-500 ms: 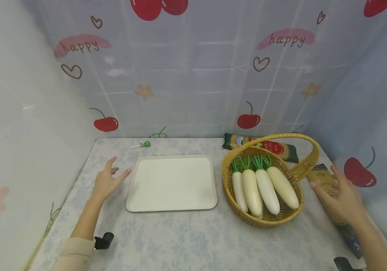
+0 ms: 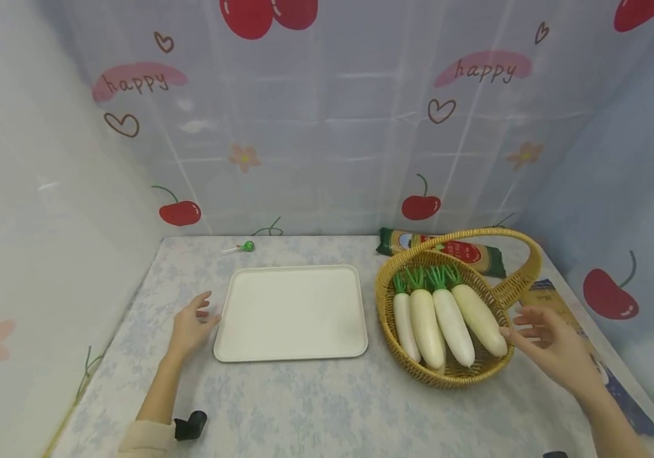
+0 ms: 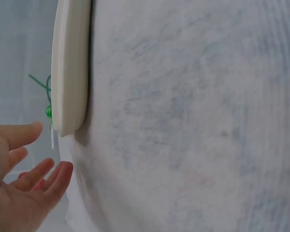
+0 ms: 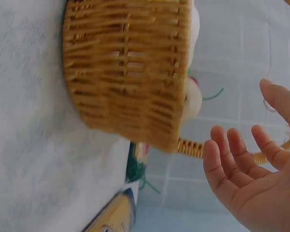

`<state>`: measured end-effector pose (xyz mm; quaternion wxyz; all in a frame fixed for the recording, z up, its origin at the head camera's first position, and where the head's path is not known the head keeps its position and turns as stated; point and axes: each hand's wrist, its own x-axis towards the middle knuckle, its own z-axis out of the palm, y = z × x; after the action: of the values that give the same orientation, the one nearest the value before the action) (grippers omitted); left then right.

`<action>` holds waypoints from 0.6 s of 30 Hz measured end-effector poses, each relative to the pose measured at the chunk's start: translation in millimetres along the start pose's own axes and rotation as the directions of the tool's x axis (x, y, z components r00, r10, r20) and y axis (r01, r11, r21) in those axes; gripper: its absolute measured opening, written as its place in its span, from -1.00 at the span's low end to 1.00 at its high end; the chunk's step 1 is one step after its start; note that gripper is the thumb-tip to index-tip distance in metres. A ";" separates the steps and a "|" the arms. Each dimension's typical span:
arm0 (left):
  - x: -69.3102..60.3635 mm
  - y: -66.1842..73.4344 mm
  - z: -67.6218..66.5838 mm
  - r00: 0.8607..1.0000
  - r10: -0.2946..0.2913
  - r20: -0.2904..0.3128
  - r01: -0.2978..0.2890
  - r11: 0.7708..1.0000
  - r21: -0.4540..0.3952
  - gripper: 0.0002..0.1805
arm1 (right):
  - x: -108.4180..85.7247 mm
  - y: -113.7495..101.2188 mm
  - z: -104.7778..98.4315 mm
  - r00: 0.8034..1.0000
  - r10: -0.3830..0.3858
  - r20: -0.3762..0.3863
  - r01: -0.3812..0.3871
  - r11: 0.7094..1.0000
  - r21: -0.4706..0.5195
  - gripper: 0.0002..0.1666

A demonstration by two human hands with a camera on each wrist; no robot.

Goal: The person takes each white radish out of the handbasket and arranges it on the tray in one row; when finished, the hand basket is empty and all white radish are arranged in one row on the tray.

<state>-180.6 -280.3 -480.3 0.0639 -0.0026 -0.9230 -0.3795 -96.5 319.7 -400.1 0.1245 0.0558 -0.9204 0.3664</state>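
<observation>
My left hand [image 2: 192, 326] hovers by the left edge of a white rectangular tray [image 2: 292, 312], fingers loosely bent and holding nothing. The left wrist view shows a gap between the hand [image 3: 26, 181] and the tray's corner [image 3: 70, 96]. A woven basket [image 2: 447, 380] with a tall handle stands right of the tray. In it lie several white radishes [image 2: 427, 327] with green tops. My right hand [image 2: 553, 350] is at the basket's right side, thumb and fingers apart. In the right wrist view this hand [image 4: 258, 179] is empty, with space between it and the basket wall [image 4: 125, 72].
A green-wrapped lollipop [image 2: 247, 245] lies behind the tray. Behind the basket is a long green and tan package [image 2: 484, 257]. A yellow and blue packet [image 2: 550, 296] lies along the right edge, partly hidden by the right hand. Printed curtains [image 2: 327, 140] stand around the table.
My right hand has moved left, off the yellow and blue packet and up to the basket's side. My left hand has come nearer to me and slightly right, close to the tray's edge.
</observation>
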 end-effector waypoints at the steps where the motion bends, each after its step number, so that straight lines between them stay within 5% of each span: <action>1: -1.2 -0.6 2.0 1.000 -0.007 0.000 0.007 1.000 0.001 -0.37 | 1.1 -3.5 3.0 1.000 -0.003 0.015 0.003 1.000 0.008 -0.44; 9: -4.0 1.1 14.5 0.999 -0.032 0.018 0.033 0.998 -0.056 -0.33 | 14.7 -23.9 27.2 0.997 -0.075 0.030 0.074 0.997 0.038 -0.40; 18: 0.6 2.4 23.7 1.000 -0.005 0.013 0.007 0.996 -0.089 -0.34 | 33.6 -32.0 39.5 0.990 -0.047 0.133 0.046 0.999 0.011 -0.20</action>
<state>-183.8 -262.0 -495.2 0.0567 -0.0051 -0.9056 -0.4202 -130.0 268.9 -397.6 0.0712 0.1020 -0.9237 0.3624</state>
